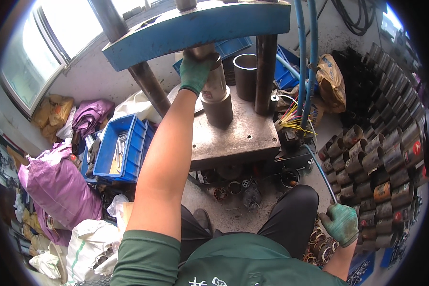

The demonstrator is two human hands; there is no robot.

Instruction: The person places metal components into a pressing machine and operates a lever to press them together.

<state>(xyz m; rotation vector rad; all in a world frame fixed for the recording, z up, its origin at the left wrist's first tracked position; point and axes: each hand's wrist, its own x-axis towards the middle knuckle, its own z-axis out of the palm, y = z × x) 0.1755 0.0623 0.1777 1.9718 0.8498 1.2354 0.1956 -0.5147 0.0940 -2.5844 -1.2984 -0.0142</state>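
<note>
My left hand (pixel 195 72), in a green glove, reaches up under the blue press beam and wraps round the top of a steel cylinder (pixel 214 88); some of its fingers are hidden. The cylinder stands upright on a darker, wider metal sleeve (pixel 218 113), which rests on the press's steel plate (pixel 243 140). The ram (pixel 201 50) sits just over the hand. At the lower right, my right hand (pixel 341 224), also gloved, is closed round the end of a long thin lever (pixel 321 172) running up to the press's side.
A wide open tube (pixel 246 78) stands at the plate's back, beside a dark press column (pixel 266 76). Stacked metal cylinders (pixel 391 157) fill the right. Loose coloured wires (pixel 295 119) hang by blue hoses. Blue bins (pixel 121 148) and purple sacks (pixel 62 186) crowd the left.
</note>
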